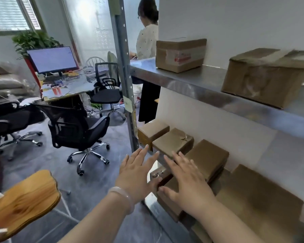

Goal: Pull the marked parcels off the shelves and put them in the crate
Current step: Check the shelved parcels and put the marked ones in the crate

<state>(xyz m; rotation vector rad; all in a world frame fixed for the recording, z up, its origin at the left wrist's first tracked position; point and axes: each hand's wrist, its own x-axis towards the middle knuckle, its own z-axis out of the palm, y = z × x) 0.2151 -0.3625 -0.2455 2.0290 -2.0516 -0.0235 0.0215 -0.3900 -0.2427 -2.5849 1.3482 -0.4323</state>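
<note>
Plainly, left hand (137,174) and right hand (186,183) spread flat, holding nothing, half-hiding one parcel (166,179); the parcel row (207,155) runs ten-to-four o'clock.

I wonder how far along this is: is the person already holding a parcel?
No, the left hand and right hand both reach toward the lower-shelf parcels with fingers straight, curled round nothing.

Two hands (137,174) (186,183), two upper-shelf parcels (180,55) (265,79), one monitor (52,59).
</note>
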